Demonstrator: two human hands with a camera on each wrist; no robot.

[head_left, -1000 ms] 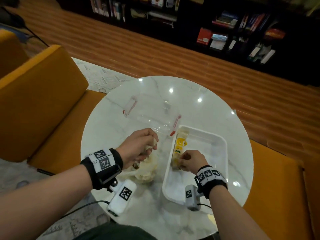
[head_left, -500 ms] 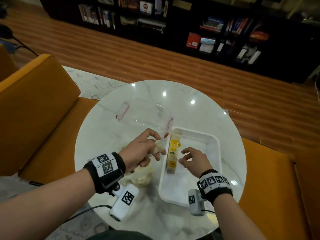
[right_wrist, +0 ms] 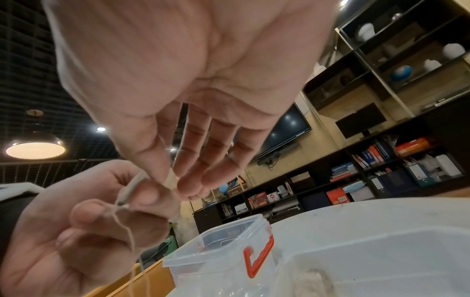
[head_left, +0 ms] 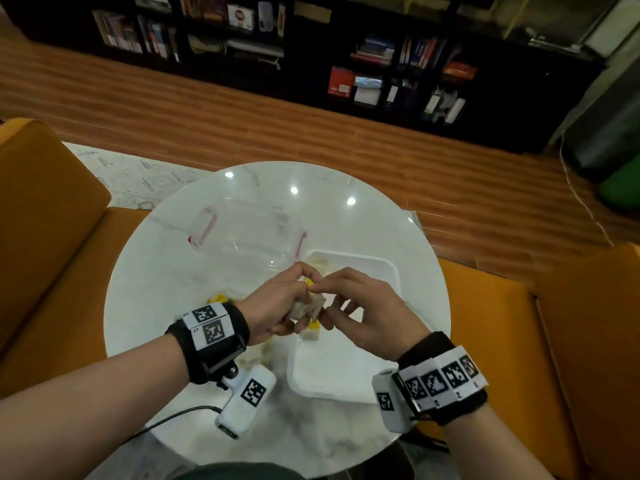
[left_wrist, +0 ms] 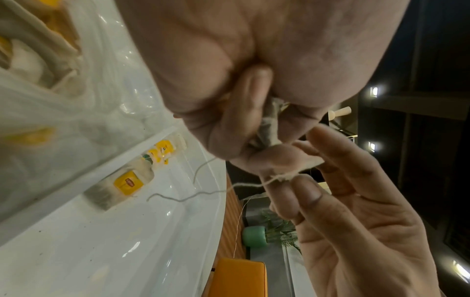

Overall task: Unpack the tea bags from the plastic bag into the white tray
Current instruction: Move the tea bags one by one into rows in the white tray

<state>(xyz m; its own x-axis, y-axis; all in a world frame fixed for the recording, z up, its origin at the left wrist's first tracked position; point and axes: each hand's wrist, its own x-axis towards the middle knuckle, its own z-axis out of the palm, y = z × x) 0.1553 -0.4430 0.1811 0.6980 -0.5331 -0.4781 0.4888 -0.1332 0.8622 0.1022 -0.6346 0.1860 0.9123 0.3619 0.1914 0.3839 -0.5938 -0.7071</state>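
Note:
Above the left rim of the white tray (head_left: 346, 368), my left hand (head_left: 298, 296) grips a beige tea bag (head_left: 306, 308). My right hand (head_left: 320, 292) meets it and pinches the bag's yellow tag (head_left: 310, 284) between thumb and forefinger. The left wrist view shows the tea bag (left_wrist: 267, 128) crumpled in the left fingers, with its string (left_wrist: 244, 184) trailing. Several tea bags (left_wrist: 122, 184) lie in a row along the tray's left side. The plastic bag (head_left: 256, 356), still holding tea bags, lies on the table and is mostly hidden under my left wrist.
A clear plastic container (head_left: 246, 233) with red clasps stands behind the hands, touching the tray's far left corner. The round marble table (head_left: 166, 271) is ringed by orange seats (head_left: 45, 237). A cable (head_left: 173, 415) runs off the table's near edge.
My left hand lifted a tea bag out of the plastic bag towards the tray. My right hand let go of the tea bags in the tray and rose to pinch the lifted one.

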